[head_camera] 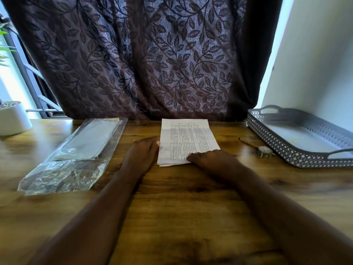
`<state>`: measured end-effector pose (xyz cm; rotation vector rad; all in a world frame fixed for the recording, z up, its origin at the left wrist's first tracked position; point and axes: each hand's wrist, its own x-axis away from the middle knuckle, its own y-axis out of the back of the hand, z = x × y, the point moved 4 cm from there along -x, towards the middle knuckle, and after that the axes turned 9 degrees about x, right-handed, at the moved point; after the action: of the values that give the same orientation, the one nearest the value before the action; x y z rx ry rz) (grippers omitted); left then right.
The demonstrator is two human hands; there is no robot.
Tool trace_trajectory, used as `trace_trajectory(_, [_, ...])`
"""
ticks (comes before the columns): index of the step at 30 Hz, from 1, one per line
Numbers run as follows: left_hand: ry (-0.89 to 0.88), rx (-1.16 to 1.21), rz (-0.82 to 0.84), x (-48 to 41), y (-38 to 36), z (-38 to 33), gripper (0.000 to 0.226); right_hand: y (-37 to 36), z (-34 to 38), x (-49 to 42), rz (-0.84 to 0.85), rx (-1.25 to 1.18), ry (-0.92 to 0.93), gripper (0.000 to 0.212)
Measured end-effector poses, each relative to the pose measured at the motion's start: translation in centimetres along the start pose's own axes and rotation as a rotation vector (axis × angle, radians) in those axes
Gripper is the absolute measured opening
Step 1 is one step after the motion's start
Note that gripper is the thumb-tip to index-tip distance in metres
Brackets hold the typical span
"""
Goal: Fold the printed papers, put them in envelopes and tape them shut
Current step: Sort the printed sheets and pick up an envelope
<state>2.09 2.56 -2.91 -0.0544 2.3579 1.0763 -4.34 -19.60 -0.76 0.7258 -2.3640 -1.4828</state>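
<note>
A printed paper (188, 139) with a table of text lies folded lengthwise on the wooden table (172, 197), near its far edge. My left hand (142, 153) rests against the paper's left edge, its fingertips touching that edge. My right hand (209, 159) presses flat on the paper's near right corner. A clear plastic pack of white envelopes (84, 148) lies to the left of the hands. A small roll of tape (264, 151) sits to the right of the paper.
A grey perforated tray (298, 150) stands at the right, against a white wall. A white plant pot (13, 119) is at the far left. A dark leaf-patterned curtain (152, 54) hangs behind the table. A thin dark stick (246, 142) lies by the tape.
</note>
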Motion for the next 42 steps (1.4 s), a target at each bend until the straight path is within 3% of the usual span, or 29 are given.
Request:
trace_trajectory(13, [0.09,-0.106,0.151,0.4,-1.0,-0.2,0.035,0.7,4.2,6.2,0.012,0.122,0.121,0.062])
trace_trajectory(22, [0.074,-0.139,0.15,0.8,-0.7,-1.1,0.037,2.0,5.7,8.7,0.047,0.132,0.154,0.058])
trace_trajectory(25, [0.097,-0.126,0.15,0.8,-0.8,-1.0,0.04,3.2,5.3,9.0,-0.06,0.089,0.163,0.05])
trace_trajectory(28, [0.157,-0.095,0.192,0.5,-1.2,-0.2,0.047,3.9,3.5,8.7,-0.214,-0.153,0.009,0.066])
trace_trajectory(32, [0.216,-0.042,0.255,-0.6,-2.1,0.6,0.066,0.5,-1.4,6.1,-0.419,-0.503,-0.317,0.037])
trace_trajectory(36, [0.297,0.021,0.282,-1.7,-2.9,1.5,0.074,-4.0,-5.9,2.8,-0.307,-0.612,-0.677,0.032])
trace_trajectory(40, [0.377,0.016,0.189,-3.3,-3.1,2.0,0.061,-5.7,-8.2,0.0,-0.312,-0.623,-0.804,0.006])
trace_trajectory(42, [0.386,0.043,0.136,-4.3,-3.4,2.2,0.055,-7.5,-9.0,-1.7,-0.252,-0.609,-0.827,0.025])
